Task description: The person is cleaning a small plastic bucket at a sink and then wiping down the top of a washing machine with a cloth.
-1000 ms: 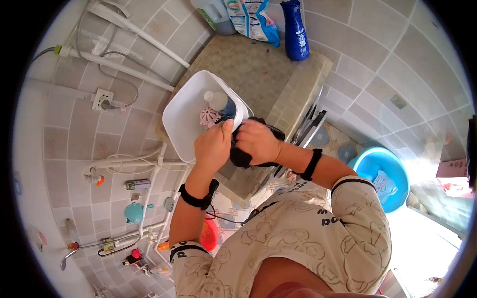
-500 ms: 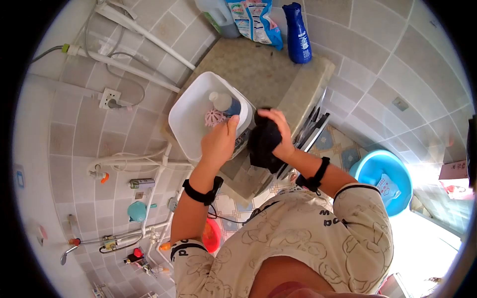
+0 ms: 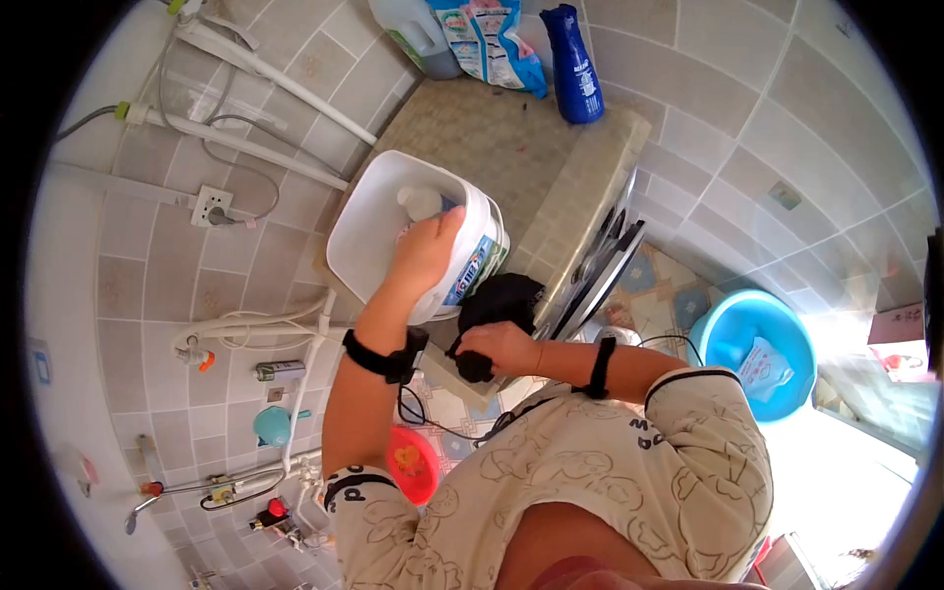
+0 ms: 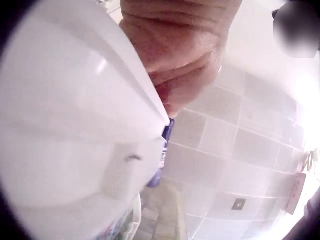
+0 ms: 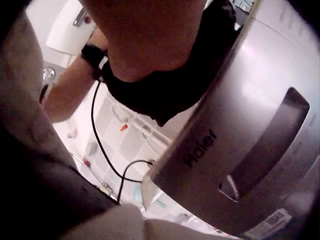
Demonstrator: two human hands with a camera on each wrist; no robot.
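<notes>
My left hand (image 3: pixel 428 251) grips the near rim of a white plastic bucket (image 3: pixel 359 226), which tilts on the stone-like countertop. Blue print shows on the bucket's outer side, and a white-capped bottle (image 3: pixel 420 204) lies inside, partly covered by that hand. The left wrist view has the bucket wall (image 4: pixel 75 110) filling its left side, with the palm (image 4: pixel 175 50) over the rim. My right hand (image 3: pixel 503 349) holds a bunched black cloth (image 3: pixel 500 297) at the counter's front edge, and a lump of it bulges out beside the fingers.
On the countertop (image 3: pixel 482 147) stand a blue bottle (image 3: pixel 573 69), a detergent bag (image 3: pixel 487 44) and a jug (image 3: pixel 418 39). Below the black cloth is a silver Haier appliance front (image 5: pixel 240 140). Blue (image 3: pixel 757 354) and red (image 3: pixel 413 467) basins sit on the floor. A black cable hangs near the wrists.
The bucket has been tipped so its printed side shows, and the pink ball inside is now mostly hidden. My right hand has moved the black cloth toward my body and gathered it.
</notes>
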